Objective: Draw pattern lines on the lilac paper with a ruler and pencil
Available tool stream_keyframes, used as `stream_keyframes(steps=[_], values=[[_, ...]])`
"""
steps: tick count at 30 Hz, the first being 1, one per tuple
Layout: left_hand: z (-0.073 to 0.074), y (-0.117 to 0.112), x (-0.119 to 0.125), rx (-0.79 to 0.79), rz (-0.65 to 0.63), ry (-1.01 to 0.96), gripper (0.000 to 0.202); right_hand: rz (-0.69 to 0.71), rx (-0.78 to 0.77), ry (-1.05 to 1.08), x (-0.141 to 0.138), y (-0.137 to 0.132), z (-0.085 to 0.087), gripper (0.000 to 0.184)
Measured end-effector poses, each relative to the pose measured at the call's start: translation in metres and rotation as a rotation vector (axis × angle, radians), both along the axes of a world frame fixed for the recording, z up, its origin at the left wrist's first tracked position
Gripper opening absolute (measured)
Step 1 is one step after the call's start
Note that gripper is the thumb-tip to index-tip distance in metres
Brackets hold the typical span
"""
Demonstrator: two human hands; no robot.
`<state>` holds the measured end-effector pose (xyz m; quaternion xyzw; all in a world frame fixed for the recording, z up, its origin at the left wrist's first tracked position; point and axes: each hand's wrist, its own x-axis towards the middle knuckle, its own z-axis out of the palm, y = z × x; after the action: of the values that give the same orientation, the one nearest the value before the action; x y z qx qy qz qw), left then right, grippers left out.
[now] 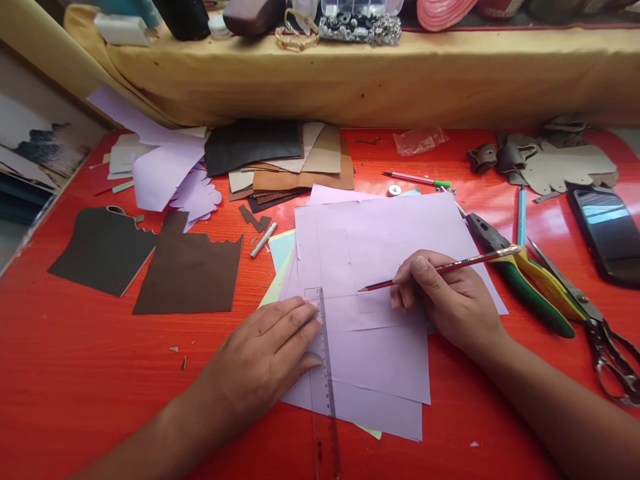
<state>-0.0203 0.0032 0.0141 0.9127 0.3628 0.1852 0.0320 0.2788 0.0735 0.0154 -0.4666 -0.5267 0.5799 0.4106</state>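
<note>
Taking the loose stack of lilac paper sheets [400, 223] as the dial's centre, on the glossy red surface [100, 373], the clear flat plastic ruler [321, 393] runs out towards seven o'clock. The left hand [275, 347], at eight, lies with extended fingers close together over the ruler's upper part. At three, the right hand [447, 303] has its fingers pinched around the slim dark-red wooden pencil [473, 261], whose tip points to nine; whether it touches paper I cannot tell.

The ruler should be light, stiff and rather slippery, best pressed flat along its middle, away from the marked edge. The pencil looks light and rigid, its point fragile, best held just behind the sharpened end. The sheets seem thin and easily creased; take them by an edge.

Count: one ruler, one pencil, at least three lilac sheets; two flat dark-brown cut pieces [193, 273] at nine; one pair of green-and-yellow-handled pliers [533, 280] and one pair of metal scissors [583, 298] at three.
</note>
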Motion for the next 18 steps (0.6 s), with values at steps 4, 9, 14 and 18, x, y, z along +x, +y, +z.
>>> stream_keyframes(steps=[4, 9, 14, 18], values=[[0.0003, -0.0002, 0.0008, 0.008, 0.008, 0.008, 0.031, 0.001, 0.007, -0.006, -0.0004, -0.0001, 0.0002, 0.045], [0.0002, 0.0004, 0.0023, 0.016, 0.009, 0.007, 0.031, 0.005, 0.006, -0.004, 0.0001, -0.0004, -0.0001, 0.044], [0.0011, 0.0007, 0.0018, 0.011, 0.004, 0.010, 0.031, 0.005, 0.009, -0.010, 0.0004, -0.0019, 0.0004, 0.044], [0.0006, 0.0006, 0.0016, 0.004, 0.006, 0.009, 0.030, 0.006, 0.019, -0.022, -0.0006, -0.0017, 0.0014, 0.045]])
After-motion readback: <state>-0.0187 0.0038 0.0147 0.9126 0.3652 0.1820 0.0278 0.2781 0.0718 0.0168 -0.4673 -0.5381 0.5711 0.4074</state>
